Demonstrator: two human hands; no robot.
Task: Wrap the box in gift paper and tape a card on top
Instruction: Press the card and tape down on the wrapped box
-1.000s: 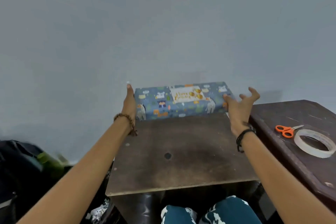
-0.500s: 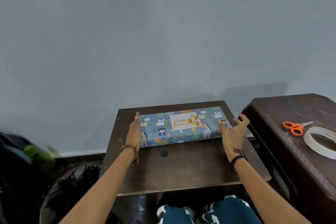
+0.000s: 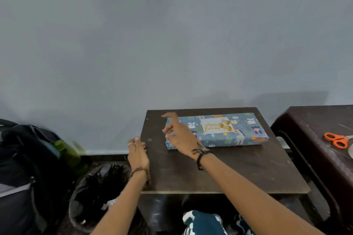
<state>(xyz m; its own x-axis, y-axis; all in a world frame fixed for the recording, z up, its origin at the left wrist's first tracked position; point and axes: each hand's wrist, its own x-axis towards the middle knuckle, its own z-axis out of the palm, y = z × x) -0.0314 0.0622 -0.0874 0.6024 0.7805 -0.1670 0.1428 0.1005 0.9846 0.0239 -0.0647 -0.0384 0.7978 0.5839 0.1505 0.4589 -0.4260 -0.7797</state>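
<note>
both hands' fingers loose: left hand (image 3: 138, 155) at table (image 3: 238, 170) edge, right hand (image 3: 179, 135) over wrapped box (image 3: 246, 133)

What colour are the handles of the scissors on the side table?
Orange. The scissors lie on the dark side table at the right of the head view.

Both hands have come off the ends of the wrapped box (image 3: 225, 131), which now lies flat on the desk (image 3: 219, 170) instead of being held up. The left hand (image 3: 138, 155) has dropped to the desk's left edge. The right hand (image 3: 178, 135) has crossed over to the box's left end, fingers loosely spread.
</note>
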